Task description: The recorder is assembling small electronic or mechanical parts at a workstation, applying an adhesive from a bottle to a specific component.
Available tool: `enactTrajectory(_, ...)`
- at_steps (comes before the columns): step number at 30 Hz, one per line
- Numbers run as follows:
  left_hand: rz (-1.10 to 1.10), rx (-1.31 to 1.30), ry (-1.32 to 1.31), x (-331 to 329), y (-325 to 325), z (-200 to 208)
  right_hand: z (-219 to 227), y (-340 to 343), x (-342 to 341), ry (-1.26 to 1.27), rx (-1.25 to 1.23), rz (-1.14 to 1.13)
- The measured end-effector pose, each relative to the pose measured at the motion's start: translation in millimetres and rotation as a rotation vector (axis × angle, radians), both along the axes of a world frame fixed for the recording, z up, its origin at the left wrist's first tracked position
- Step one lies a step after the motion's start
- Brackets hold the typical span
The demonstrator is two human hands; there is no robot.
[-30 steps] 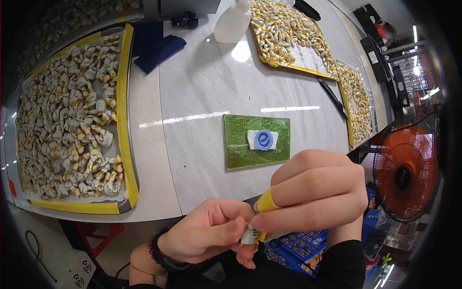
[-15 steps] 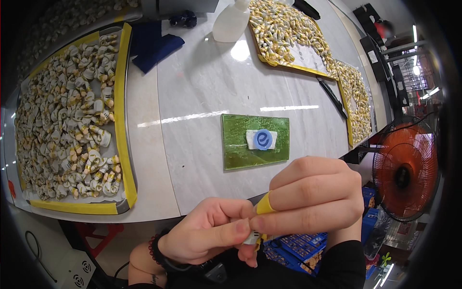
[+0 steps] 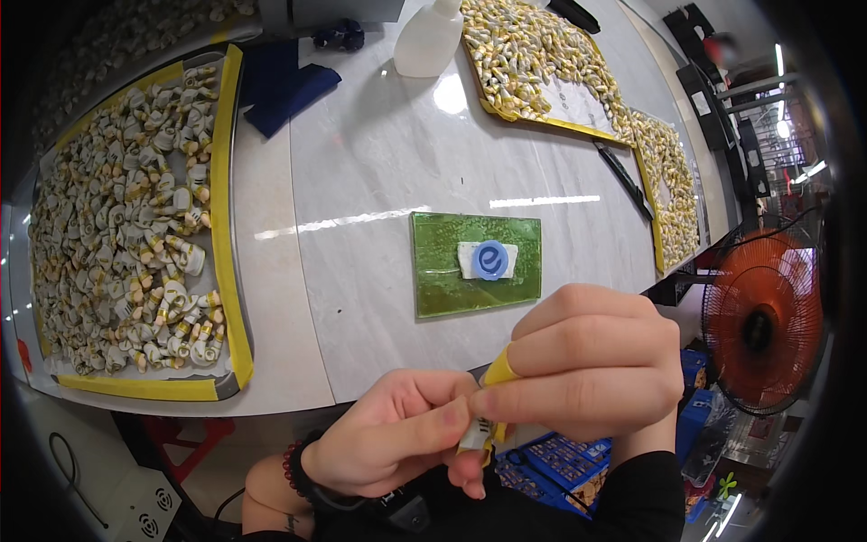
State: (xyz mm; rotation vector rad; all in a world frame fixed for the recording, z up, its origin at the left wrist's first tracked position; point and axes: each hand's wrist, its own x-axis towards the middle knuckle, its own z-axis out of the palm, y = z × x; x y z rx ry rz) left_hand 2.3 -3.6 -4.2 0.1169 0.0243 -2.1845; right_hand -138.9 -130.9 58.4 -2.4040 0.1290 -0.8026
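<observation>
My left hand (image 3: pixel 388 438) is closed, its thumb and fingers pinching a small white and yellow figurine (image 3: pixel 476 435) with dark marks. Against the figurine's upper end, my right hand (image 3: pixel 587 361) is closed too, thumb and fingertips pressed together there. A yellow wrap (image 3: pixel 499 366) shows at one right fingertip. My fingers cover much of the figurine. Beyond my hands lies a green slab (image 3: pixel 438 294) on the table. On it sits a white block (image 3: pixel 468 262), topped by a round blue piece (image 3: pixel 489 260) bearing a curled dark mark.
On the left stands a yellow-edged tray (image 3: pixel 233 226) of many similar figurines. Two more filled trays (image 3: pixel 578 131) (image 3: pixel 657 217) lie far right, beside a black pen-like tool (image 3: pixel 623 181). A white bottle (image 3: pixel 428 45) and dark blue cloth (image 3: pixel 293 99) are at the back. An orange fan (image 3: pixel 763 316) stands right.
The figurine has turned or slid between my fingers, so more of its white side and dark marks now show. My right fingers have shifted slightly up over it.
</observation>
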Motion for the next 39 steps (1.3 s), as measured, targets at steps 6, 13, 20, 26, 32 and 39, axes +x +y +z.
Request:
enactTrajectory(6,-0.086,0.09,-0.153,-2.0,0.6,1.5,4.8,0.4,-4.1,0.089,0.178,-0.007)
enactTrajectory(13,-0.064,-0.041,0.086,-3.6,2.0,-4.7,3.5,2.3,-10.7,0.123,0.384,0.033)
enactTrajectory(20,0.035,-0.057,-0.173,-2.5,2.0,6.8,2.3,3.5,-15.5,0.099,0.406,0.064)
enactTrajectory(26,0.526,-0.368,-1.006,-6.1,4.2,10.6,1.1,4.9,-18.6,-0.052,0.021,0.121)
enactTrajectory(32,0.451,-0.538,-1.109,-1.6,-2.8,9.9,13.3,10.3,-40.0,0.044,-0.014,0.03)
enactTrajectory(39,0.549,-0.453,-1.051,8.3,13.6,8.1,47.9,-57.4,-121.4,-0.257,-0.387,-1.05)
